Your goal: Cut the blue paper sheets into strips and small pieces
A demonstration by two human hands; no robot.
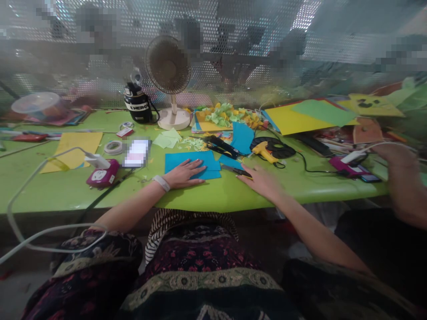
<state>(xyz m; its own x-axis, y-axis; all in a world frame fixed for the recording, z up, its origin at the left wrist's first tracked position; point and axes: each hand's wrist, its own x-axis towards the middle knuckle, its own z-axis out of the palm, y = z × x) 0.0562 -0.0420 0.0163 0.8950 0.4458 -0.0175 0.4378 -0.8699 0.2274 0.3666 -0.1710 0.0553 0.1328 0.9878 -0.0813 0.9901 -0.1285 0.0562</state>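
Observation:
My left hand (187, 174) lies flat with its fingers spread on a sheet of blue paper (173, 159) near the table's front edge. A pale band circles that wrist. My right hand (262, 181), partly blurred, is just to the right of the paper. Its thumb and fingers are around the dark handle end of a utility knife (233, 170), which lies low over the table and points left toward the paper. More blue paper (242, 137) lies behind the knife, next to a black tool (220, 146) whose kind I cannot make out.
A yellow glue gun (265, 152) rests beside a black round disc (283, 147). Behind stand a fan (173, 116) and a black bottle (140, 106). A phone (136, 153) and a purple power adapter (104, 175) lie left. Another person's arm (402, 178) reaches in at right.

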